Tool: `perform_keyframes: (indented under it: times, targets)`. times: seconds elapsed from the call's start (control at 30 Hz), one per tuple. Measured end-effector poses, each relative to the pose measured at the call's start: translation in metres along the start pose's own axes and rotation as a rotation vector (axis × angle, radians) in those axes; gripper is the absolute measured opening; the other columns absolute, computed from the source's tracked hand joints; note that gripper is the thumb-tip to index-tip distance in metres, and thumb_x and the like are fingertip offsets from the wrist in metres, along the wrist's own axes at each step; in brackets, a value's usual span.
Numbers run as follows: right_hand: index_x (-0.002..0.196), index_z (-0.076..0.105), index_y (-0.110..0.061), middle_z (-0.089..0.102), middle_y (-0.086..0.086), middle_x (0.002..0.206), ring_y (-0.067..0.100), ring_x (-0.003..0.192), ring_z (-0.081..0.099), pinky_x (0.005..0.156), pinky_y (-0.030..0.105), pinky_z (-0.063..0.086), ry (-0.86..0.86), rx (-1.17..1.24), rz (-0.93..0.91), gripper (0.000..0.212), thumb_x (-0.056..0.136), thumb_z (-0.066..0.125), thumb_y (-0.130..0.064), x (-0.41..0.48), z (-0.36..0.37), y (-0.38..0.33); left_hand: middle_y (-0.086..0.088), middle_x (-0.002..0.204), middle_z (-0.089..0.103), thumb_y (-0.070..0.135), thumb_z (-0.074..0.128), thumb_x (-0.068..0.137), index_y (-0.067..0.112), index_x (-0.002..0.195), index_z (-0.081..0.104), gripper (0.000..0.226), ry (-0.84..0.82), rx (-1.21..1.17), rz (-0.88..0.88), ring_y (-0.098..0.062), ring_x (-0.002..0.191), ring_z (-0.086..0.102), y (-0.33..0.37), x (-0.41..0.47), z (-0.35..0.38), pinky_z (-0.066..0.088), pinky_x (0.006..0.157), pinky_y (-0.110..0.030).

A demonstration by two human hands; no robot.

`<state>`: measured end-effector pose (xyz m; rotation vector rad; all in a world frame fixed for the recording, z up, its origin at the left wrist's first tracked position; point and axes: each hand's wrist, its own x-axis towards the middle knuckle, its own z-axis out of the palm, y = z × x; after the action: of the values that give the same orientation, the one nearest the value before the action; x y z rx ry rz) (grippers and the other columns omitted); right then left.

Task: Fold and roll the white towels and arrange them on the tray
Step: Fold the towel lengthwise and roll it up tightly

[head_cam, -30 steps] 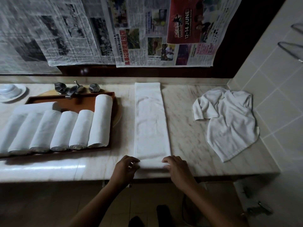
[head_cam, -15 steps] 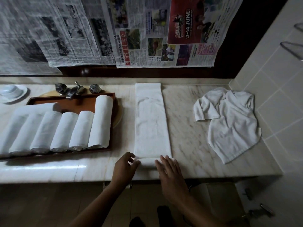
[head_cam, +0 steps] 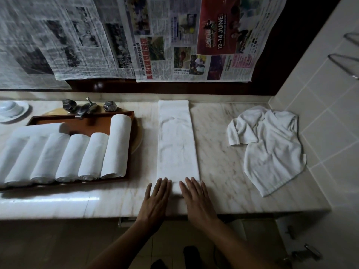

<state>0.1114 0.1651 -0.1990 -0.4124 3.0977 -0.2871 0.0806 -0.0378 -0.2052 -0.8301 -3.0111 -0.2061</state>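
Note:
A white towel [head_cam: 176,140] folded into a long narrow strip lies on the marble counter, running from the back wall to the front edge. A small roll has formed at its near end. My left hand [head_cam: 158,197] and my right hand [head_cam: 195,197] lie flat, fingers straight, pressing on that roll side by side. To the left, a brown tray [head_cam: 87,124] holds several rolled white towels [head_cam: 116,146] in a row. An unfolded white towel [head_cam: 272,146] lies crumpled at the right.
A tap with two faceted knobs [head_cam: 88,107] stands behind the tray. A white bowl on a saucer [head_cam: 11,111] sits at the far left. Newspaper sheets [head_cam: 174,39] hang on the back wall. A tiled wall [head_cam: 326,105] bounds the counter on the right.
Both hands went from pinching the strip's near end with curled fingers to lying flat on it. The near end has turned over into a small roll.

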Motion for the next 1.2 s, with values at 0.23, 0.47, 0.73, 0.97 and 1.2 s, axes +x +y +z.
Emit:
perform_keyframes:
  times: [0.23, 0.47, 0.73, 0.97, 1.2]
  targets:
    - [0.147, 0.050, -0.019, 0.060, 0.005, 0.138, 0.025, 0.125, 0.060, 0.109, 0.044, 0.048, -0.074, 0.066, -0.100, 0.085, 0.068, 0.076, 0.002, 0.002, -0.011, 0.021, -0.007, 0.131, 0.065, 0.017, 0.093, 0.056, 0.008, 0.142, 0.052, 0.096, -0.150, -0.037, 0.080, -0.024, 0.118, 0.065, -0.018, 0.002, -0.014, 0.056, 0.097, -0.044]
    - [0.144, 0.054, -0.021, 0.055, 0.000, 0.146, 0.019, 0.134, 0.051, 0.112, 0.029, 0.041, -0.110, 0.351, 0.008, 0.048, 0.098, 0.065, -0.019, -0.023, -0.016, 0.024, 0.002, 0.134, 0.055, 0.023, 0.052, 0.088, 0.019, 0.133, 0.051, 0.045, -0.097, -0.261, 0.094, -0.020, 0.119, 0.056, -0.019, -0.026, -0.023, 0.047, 0.089, -0.036]
    - [0.127, 0.068, -0.024, 0.051, -0.005, 0.129, 0.014, 0.114, 0.054, 0.095, 0.026, 0.048, -0.030, 0.400, 0.065, 0.032, 0.095, 0.067, -0.028, -0.027, -0.013, 0.033, 0.007, 0.121, 0.049, 0.045, 0.049, 0.097, 0.029, 0.131, 0.060, 0.039, -0.134, -0.434, -0.080, -0.018, 0.103, 0.051, -0.027, -0.019, -0.022, 0.047, 0.083, -0.036]
    - [0.119, 0.073, -0.033, 0.059, -0.013, 0.112, 0.017, 0.108, 0.051, 0.088, 0.035, 0.040, -0.023, 0.331, 0.148, 0.035, 0.097, 0.045, -0.034, -0.013, -0.021, 0.035, 0.007, 0.109, 0.061, 0.029, 0.073, 0.094, 0.029, 0.113, 0.061, 0.023, -0.143, -0.774, -0.321, -0.008, 0.090, 0.060, -0.027, -0.007, -0.035, 0.045, 0.074, -0.016]
    - [0.119, 0.071, -0.029, 0.062, -0.008, 0.111, 0.020, 0.104, 0.056, 0.085, 0.038, 0.050, 0.157, 0.310, 0.237, 0.036, 0.088, 0.059, -0.014, -0.004, -0.020, 0.014, 0.002, 0.096, 0.070, 0.039, 0.073, 0.087, 0.029, 0.094, 0.070, 0.012, -0.155, -0.949, -0.530, -0.011, 0.084, 0.067, -0.022, 0.003, -0.049, 0.049, 0.072, -0.023]
